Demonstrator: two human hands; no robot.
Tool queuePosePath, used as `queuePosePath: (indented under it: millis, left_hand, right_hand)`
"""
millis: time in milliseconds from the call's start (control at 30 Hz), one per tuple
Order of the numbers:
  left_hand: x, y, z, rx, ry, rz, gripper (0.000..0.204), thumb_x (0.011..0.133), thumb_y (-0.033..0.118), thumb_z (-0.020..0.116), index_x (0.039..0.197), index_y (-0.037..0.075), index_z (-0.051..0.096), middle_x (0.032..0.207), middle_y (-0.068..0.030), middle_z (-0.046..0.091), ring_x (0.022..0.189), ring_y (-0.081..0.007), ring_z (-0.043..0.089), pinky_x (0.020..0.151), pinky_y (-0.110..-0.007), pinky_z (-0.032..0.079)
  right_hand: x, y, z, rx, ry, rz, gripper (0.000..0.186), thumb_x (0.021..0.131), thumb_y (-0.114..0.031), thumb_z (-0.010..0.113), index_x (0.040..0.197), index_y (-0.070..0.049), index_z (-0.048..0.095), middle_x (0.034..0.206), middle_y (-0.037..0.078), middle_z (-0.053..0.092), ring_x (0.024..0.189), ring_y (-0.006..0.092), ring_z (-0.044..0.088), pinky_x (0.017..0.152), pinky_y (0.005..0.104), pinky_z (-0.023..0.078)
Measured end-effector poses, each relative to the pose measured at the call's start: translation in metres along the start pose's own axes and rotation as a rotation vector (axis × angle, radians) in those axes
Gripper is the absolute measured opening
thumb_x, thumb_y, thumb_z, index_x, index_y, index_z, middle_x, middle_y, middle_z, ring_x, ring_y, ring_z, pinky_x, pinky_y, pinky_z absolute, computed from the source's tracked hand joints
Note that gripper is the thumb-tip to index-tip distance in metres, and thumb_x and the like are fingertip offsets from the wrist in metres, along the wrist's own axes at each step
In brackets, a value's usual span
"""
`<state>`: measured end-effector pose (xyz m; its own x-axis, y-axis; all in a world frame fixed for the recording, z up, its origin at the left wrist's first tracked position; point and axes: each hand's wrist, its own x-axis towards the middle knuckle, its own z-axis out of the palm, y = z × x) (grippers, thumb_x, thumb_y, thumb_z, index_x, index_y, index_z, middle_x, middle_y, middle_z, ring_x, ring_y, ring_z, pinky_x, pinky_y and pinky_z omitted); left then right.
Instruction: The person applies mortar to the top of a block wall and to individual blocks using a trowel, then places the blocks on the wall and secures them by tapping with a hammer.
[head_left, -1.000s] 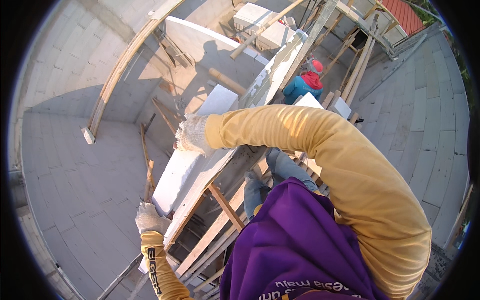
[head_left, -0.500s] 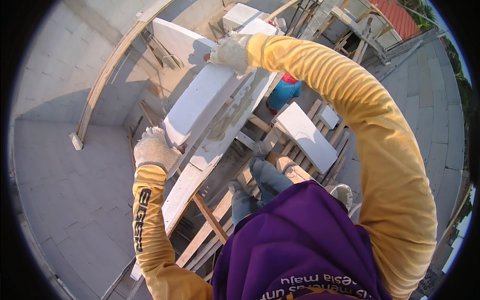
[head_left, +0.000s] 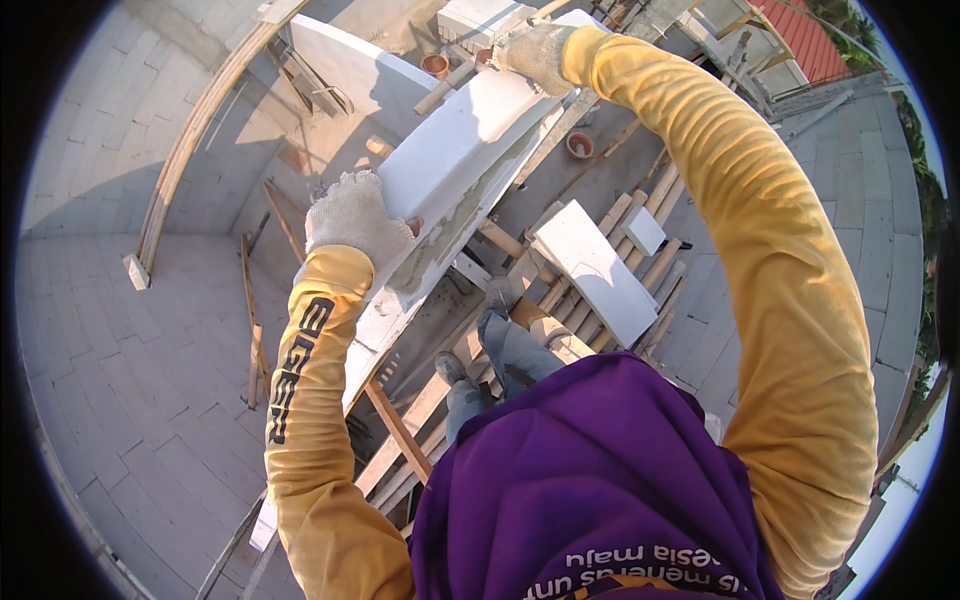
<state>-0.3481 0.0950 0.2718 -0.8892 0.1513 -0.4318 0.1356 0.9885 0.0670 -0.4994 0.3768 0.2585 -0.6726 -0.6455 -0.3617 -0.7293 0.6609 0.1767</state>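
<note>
White block (head_left: pixel 455 150) gripped end-to-end by gloved left hand (head_left: pixel 352 215) and right hand (head_left: pixel 532 50) over wall top edge; slip drops it off scaffold planks (head_left: pixel 600 225).

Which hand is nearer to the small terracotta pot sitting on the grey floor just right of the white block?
The right hand. It grips the far end of the long white masonry block, above the small terracotta pot. The left hand holds the block's near end, farther away.

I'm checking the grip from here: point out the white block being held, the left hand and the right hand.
white block (head_left: pixel 460 150): head view, on its broad sunlit top face.
left hand (head_left: pixel 352 215): head view, on the back of the knit glove.
right hand (head_left: pixel 530 50): head view, on the gloved knuckles at the block's far end.
</note>
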Motion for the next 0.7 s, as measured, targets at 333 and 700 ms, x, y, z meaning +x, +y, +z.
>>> queuePosePath:
  millis: [333,700]
  left_hand:
    - [0.015,0.023,0.004,-0.002,-0.073,-0.017,0.071,0.08,0.046,0.077,0.128,-0.003,0.058,0.129,-0.0186,0.062,0.122,-0.0311,0.061,0.102,-0.041,0.049]
    - [0.019,0.033,0.009,-0.038,-0.098,-0.032,0.064,0.082,0.042,0.076,0.126,-0.001,0.061,0.123,-0.0182,0.066,0.117,-0.0316,0.065,0.101,-0.041,0.05]
  right_hand:
    - [0.004,0.022,0.024,0.029,-0.059,0.021,0.089,0.075,0.0,0.067,0.154,-0.028,0.036,0.117,0.018,0.067,0.107,0.0388,0.066,0.09,0.047,0.052]
    - [-0.001,0.024,0.037,0.031,-0.013,-0.047,0.075,0.073,0.0,0.069,0.142,-0.021,0.047,0.121,0.017,0.065,0.113,0.0387,0.064,0.092,0.0474,0.052]
